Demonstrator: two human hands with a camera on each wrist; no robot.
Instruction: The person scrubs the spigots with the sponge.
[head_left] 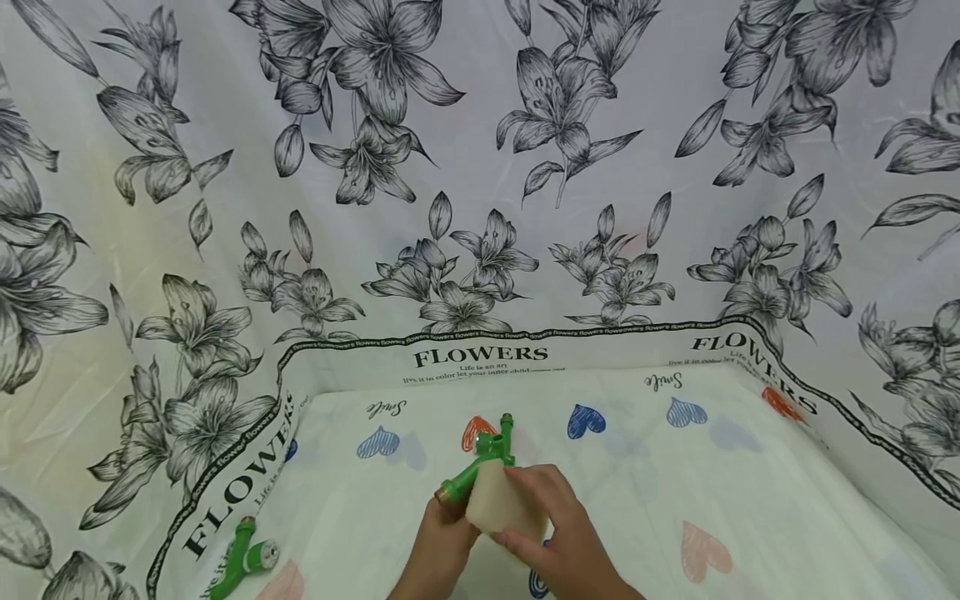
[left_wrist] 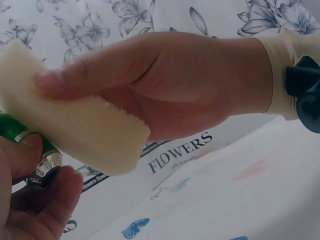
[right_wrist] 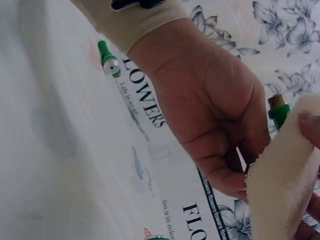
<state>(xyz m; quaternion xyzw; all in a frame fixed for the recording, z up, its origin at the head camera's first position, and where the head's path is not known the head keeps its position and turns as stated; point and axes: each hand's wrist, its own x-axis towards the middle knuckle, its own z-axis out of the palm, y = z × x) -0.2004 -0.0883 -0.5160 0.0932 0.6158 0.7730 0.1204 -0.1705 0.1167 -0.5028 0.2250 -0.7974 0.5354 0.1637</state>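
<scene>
My left hand [head_left: 441, 533] grips a green pipe fitting [head_left: 463, 481] with a brass end that points toward the lower left. In the left wrist view, its fingers pinch a silver-coloured part [left_wrist: 49, 164] of the fitting. My right hand [head_left: 555, 521] holds a thick cream sponge block [head_left: 501, 504], fingers on top and thumb on the near edge. The sponge lies against the fitting's green body and hides part of it. Just behind, another green fitting [head_left: 506, 429] shows partly, overlapped by the held one.
A further green fitting [head_left: 243, 560] with a silver cap lies at the lower left of the table. White cloth [head_left: 750, 467] printed with hearts covers the table. Flower-printed curtains [head_left: 465, 167] rise at the back and sides.
</scene>
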